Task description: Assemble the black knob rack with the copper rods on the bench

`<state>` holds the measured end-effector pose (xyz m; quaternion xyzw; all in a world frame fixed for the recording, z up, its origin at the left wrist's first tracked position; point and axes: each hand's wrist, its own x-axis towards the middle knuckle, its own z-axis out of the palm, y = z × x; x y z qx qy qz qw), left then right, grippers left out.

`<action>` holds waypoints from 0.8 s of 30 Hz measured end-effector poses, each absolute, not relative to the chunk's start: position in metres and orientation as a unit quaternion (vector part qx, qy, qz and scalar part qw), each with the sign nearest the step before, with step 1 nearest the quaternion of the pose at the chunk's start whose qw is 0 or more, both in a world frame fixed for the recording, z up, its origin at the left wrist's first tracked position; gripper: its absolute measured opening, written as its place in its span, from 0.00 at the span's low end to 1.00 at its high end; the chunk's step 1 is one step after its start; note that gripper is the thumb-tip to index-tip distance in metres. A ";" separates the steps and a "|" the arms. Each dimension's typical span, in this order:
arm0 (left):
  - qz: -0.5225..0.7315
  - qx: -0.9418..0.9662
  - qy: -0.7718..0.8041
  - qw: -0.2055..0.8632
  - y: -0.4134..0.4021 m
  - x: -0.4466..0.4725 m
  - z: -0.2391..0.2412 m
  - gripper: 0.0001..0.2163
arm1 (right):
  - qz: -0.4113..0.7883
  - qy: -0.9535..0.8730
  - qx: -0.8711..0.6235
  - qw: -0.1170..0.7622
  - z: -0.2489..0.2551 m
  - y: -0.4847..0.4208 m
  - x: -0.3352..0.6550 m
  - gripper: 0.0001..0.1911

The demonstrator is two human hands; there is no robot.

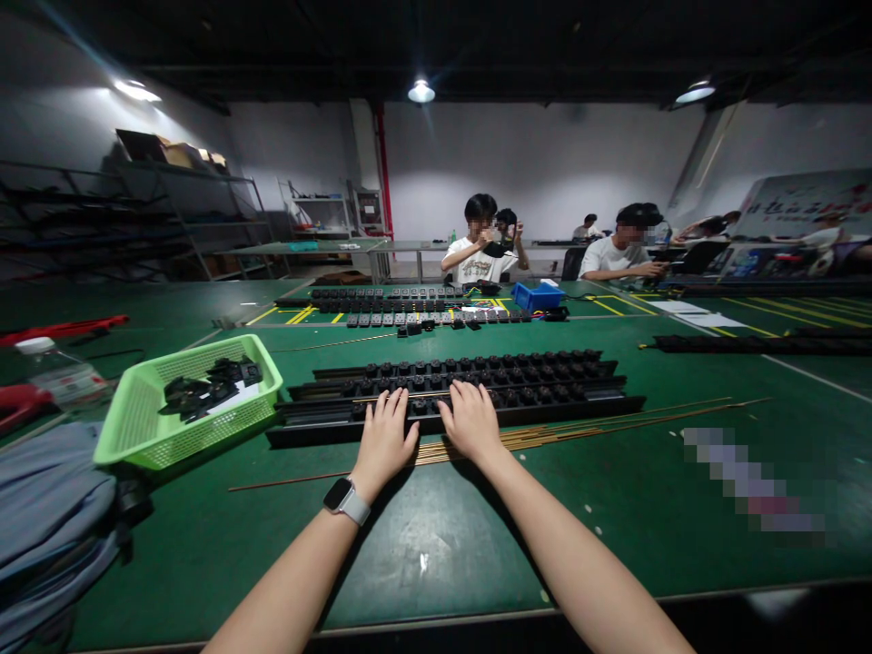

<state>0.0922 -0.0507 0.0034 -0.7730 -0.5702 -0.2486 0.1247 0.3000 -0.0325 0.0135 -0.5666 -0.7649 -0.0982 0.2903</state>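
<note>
Several long black strips (559,386) filled with black socket modules lie side by side on the green table (436,536). My left hand (385,440), with a smartwatch on the wrist, rests fingers-down on the nearest strip (306,425). My right hand (471,422) lies beside it, fingers stretched over the modules. Both hands press flat and hold nothing. A bundle of thin brass rods (613,422) lies just in front of the strips, passing under my hands.
A green basket (150,422) with black parts stands at the left, beside a plastic bottle (58,372) and grey cloth (47,509). More strips (409,313) and a blue bin (538,295) lie farther back. Other people sit at the far tables.
</note>
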 end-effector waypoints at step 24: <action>-0.252 -0.772 -0.574 0.105 -0.050 0.093 0.003 0.31 | -0.083 -0.812 -0.513 0.265 0.015 -0.036 0.292 0.28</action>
